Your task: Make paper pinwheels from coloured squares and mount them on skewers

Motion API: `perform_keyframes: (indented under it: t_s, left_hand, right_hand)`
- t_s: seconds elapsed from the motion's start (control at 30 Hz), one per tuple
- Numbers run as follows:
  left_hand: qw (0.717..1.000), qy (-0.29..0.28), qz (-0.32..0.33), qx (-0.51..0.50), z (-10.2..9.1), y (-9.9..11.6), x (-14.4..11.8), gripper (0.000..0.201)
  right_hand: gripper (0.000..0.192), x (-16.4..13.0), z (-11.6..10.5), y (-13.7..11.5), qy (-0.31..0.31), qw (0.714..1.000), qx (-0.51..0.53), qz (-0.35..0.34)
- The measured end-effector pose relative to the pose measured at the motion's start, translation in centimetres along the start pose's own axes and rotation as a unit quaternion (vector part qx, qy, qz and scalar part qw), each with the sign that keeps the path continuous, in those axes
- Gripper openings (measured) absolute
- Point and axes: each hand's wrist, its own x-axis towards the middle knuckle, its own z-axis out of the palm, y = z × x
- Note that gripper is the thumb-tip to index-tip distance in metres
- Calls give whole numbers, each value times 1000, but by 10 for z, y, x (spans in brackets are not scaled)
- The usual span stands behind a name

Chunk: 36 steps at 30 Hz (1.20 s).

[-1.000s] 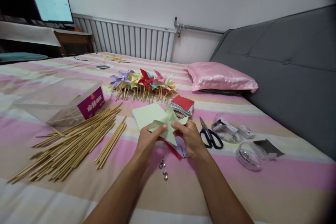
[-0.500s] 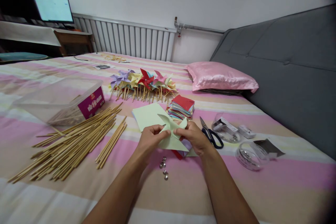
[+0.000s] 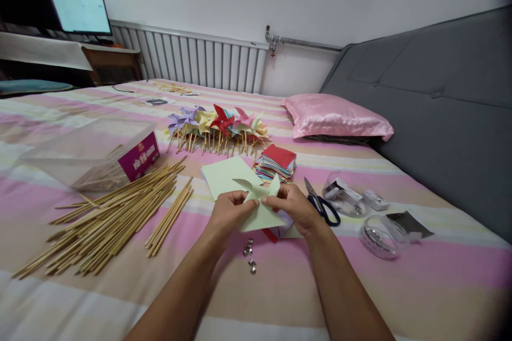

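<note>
Between my two hands is a pale green paper pinwheel, with two blades curled up and its near part flat. My left hand pinches it near the centre with the thumb on top. From the other side my right hand presses its thumb close to the same spot, fingers curled behind the paper. Under and beyond the hands lies a pale green sheet. Red and lilac paper pieces show partly beneath the held paper. Several small silver fasteners lie just in front on the bedspread.
Wooden sticks and a clear plastic box lie left. Finished pinwheels stand in a row beyond a stack of coloured paper. Scissors and round clear containers are right, with a pink pillow farther back.
The curled blades of the green pinwheel have shifted slightly left and flattened a little at the centre. Both hands stay nearly in place, thumbs still on the paper.
</note>
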Motion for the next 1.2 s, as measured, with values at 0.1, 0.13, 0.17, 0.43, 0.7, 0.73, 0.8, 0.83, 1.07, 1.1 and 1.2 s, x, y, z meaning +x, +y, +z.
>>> perform_keyframes:
  t_s: [0.1,0.13,0.17,0.43,0.7,0.73,0.8,0.83,1.07,1.1,1.2]
  left_hand:
    - [998,52,7,-30,-2,-1,3,18]
    - [996,74,7,-42,-3,-1,4,18]
    - [994,93,5,-56,-4,-1,5,18]
    - [977,155,2,-146,-12,-2,12,23]
    - [974,128,-5,-187,-14,-5,14,24]
    - [975,123,-6,-186,-14,-5,14,24]
    - [977,113,-4,-180,-13,-6,13,24]
    - [978,109,-3,-176,-13,-6,13,24]
    - [981,124,26,-144,-9,-2,9,17]
    - [982,127,28,-138,-8,-2,9,17]
    - [984,125,34,-124,-6,-2,7,16]
  right_hand:
    - [33,2,2,1,38,999,15,-32]
    - [37,3,2,0,56,997,14,-56]
    - [39,3,3,-1,78,993,5,-83]
    - [16,-4,6,-5,16,984,-105,-143]
    - [27,-1,19,9,-54,973,-179,-136]
    - [23,0,20,9,-45,973,-178,-140]
    - [17,1,20,8,-32,974,-169,-146]
    - [16,1,21,8,-27,975,-163,-149]
    - [23,3,24,8,30,985,-100,-140]
    - [23,3,24,8,41,985,-96,-135]
    - [23,4,25,9,71,984,-106,-127]
